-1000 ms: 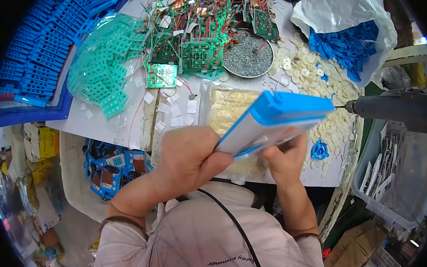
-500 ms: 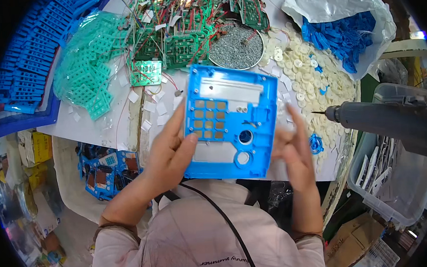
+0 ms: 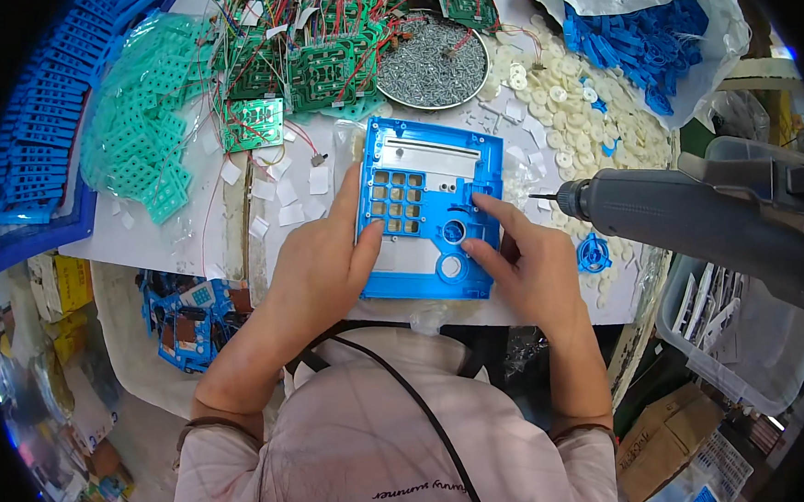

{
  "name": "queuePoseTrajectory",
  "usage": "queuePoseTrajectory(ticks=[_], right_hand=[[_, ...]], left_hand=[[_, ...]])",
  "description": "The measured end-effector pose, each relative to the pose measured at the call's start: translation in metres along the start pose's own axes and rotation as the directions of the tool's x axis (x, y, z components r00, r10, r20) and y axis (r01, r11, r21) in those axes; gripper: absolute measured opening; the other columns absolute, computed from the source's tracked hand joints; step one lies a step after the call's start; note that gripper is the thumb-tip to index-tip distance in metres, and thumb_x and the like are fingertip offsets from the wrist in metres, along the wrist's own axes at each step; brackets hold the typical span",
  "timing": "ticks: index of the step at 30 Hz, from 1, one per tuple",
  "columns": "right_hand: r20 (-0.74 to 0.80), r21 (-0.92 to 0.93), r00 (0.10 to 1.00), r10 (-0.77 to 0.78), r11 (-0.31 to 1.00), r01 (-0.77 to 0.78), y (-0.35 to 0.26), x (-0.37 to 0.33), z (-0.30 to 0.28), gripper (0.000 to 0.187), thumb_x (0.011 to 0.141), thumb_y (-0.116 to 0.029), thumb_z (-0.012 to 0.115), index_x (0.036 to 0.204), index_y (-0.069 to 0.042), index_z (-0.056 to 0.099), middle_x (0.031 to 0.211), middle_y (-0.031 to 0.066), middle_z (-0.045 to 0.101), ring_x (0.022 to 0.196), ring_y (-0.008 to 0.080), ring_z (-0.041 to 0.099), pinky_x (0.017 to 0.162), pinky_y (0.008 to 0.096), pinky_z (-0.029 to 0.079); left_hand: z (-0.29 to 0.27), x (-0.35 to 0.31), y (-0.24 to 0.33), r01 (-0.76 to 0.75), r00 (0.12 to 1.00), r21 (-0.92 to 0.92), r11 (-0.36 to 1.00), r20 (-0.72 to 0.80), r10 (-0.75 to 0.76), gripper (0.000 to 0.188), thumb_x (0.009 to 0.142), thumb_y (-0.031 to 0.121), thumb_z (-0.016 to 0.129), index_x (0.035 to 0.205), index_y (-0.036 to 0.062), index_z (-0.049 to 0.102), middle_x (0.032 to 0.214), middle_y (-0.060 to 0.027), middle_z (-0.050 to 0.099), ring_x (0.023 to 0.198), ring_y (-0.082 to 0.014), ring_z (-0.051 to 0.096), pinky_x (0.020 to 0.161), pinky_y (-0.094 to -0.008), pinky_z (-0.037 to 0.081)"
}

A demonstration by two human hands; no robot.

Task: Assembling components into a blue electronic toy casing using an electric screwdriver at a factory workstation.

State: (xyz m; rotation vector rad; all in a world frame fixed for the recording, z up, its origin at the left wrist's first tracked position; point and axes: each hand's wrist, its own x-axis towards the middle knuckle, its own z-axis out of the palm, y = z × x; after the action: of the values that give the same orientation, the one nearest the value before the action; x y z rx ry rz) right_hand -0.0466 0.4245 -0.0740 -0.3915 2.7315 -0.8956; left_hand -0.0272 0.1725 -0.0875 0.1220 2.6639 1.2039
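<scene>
A blue plastic housing, shaped like a shallow square tray, lies with its inner side up in front of me. It has a grid of small square windows, a long slot and two round openings, one with a blue part in it. My left hand is closed on its left edge, thumb over the rim by the grid. Over the right edge reaches my right hand, fingers apart. Its index fingertip touches a small blue fitting inside, and its thumb rests near the upper round opening. The other right fingers are partly hidden.
Green circuit boards with wires and a bowl of screws stand behind. White discs and a bag of blue parts lie at right. A power screwdriver juts in from the right. Green keypads fill the left.
The housing has been lowered and tilted flatter. My right hand has come in from beside it, its index finger and thumb now on the inner face.
</scene>
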Motion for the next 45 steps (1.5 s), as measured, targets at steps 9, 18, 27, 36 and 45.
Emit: queuePoseTrajectory(ticks=[9,18,27,36,45], right_hand=[[0.064,-0.123,0.997,-0.045,0.991,0.053,0.0,0.0,0.004,0.047,0.088,-0.032,0.074,0.128,-0.01,0.066,0.064,0.0137,0.065,0.056,0.0318,0.065,0.052,0.04,0.048],[0.126,0.279,0.992,-0.013,0.96,-0.023,0.019,0.039,-0.027,0.027,0.088,-0.021,0.072,0.109,-0.003,0.073,0.072,0.0174,0.066,0.063,0.0285,0.066,0.059,0.0363,0.051],[-0.368,-0.252,0.911,-0.185,0.963,0.094,0.055,0.145,0.003,0.015,0.087,-0.019,0.069,0.097,-0.008,0.069,0.089,0.0125,0.068,0.082,0.0346,0.067,0.071,0.044,0.053],[-0.442,-0.181,0.823,-0.356,0.934,0.307,0.031,0.08,-0.012,0.022,0.078,0.0,0.067,0.098,-0.007,0.07,0.091,0.0128,0.068,0.082,0.035,0.065,0.072,0.0413,0.053],[-0.161,0.294,0.81,-0.564,0.756,0.585,-0.029,-0.008,0.008,0.035,0.071,0.0,0.076,0.105,-0.002,0.068,0.096,0.012,0.068,0.075,0.0258,0.065,0.06,0.0333,0.054]], left_hand=[[-0.007,-0.013,0.001,0.051,0.999,0.057,0.997,0.006,-0.051,0.069,0.089,0.014,0.068,0.149,-0.0012,0.039,0.086,-0.0144,0.065,0.074,-0.031,0.062,0.066,-0.0397,0.047],[0.008,-0.005,0.005,-0.53,0.848,0.285,0.799,0.21,0.488,0.043,0.084,0.022,0.072,0.125,0.0113,0.065,0.136,-0.0084,0.059,0.132,-0.0279,0.051,0.109,-0.053,0.033],[0.007,-0.004,0.006,-0.531,0.846,0.28,0.799,0.222,0.485,0.041,0.085,0.021,0.071,0.124,0.0111,0.065,0.135,-0.0086,0.06,0.132,-0.0284,0.051,0.11,-0.0528,0.033],[0.004,-0.02,0.005,-0.416,0.908,-0.221,0.882,-0.064,0.413,0.024,0.081,0.005,0.072,0.105,0.0053,0.069,0.101,-0.0124,0.067,0.083,-0.0274,0.066,0.069,-0.0346,0.052],[-0.007,-0.013,0.013,-0.168,0.864,-0.457,0.874,0.358,0.353,0.012,0.093,0.015,0.066,0.087,0.0053,0.062,0.071,-0.0124,0.062,0.064,-0.0318,0.064,0.056,-0.0391,0.049]])
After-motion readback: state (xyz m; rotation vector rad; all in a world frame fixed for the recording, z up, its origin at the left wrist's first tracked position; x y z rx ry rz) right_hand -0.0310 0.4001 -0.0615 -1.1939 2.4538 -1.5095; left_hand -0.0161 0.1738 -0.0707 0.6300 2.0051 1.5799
